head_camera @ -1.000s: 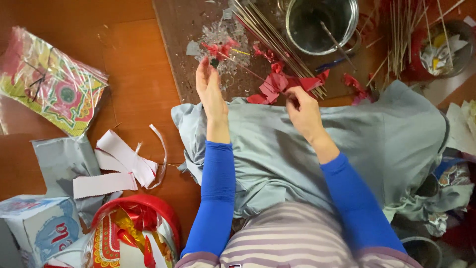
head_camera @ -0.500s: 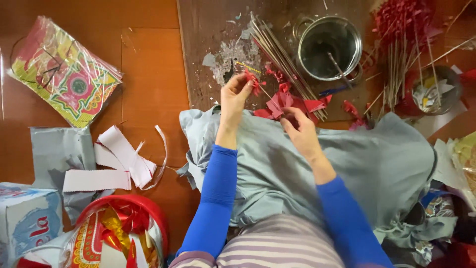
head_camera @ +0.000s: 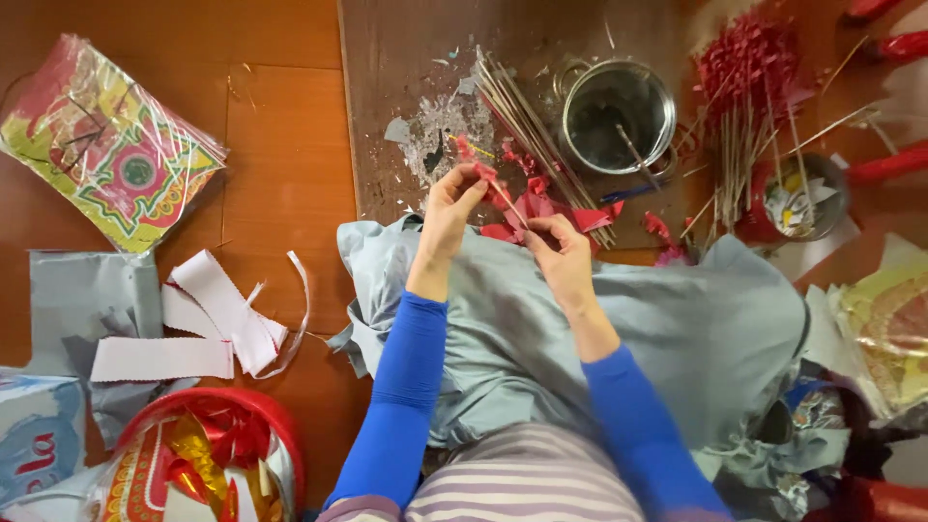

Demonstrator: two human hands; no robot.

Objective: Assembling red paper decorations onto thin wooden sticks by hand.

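Both hands pinched one thin stick (head_camera: 509, 201), slanting from the left hand (head_camera: 450, 205) down-right to the right hand (head_camera: 564, 249), red paper (head_camera: 541, 208) just beyond

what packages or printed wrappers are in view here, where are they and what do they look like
Plastic-wrapped flat pack: upper left on floor, tilted, red, green and yellow patterned.
Carton: lower left corner, pale blue-white with red print.
Red tub: bottom left, holding red-gold foil packs.
Yellow printed sheets: right edge, partly hidden.

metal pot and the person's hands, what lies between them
In the head view, a bundle of thin sticks and red paper scraps lie between the metal pot and both hands.
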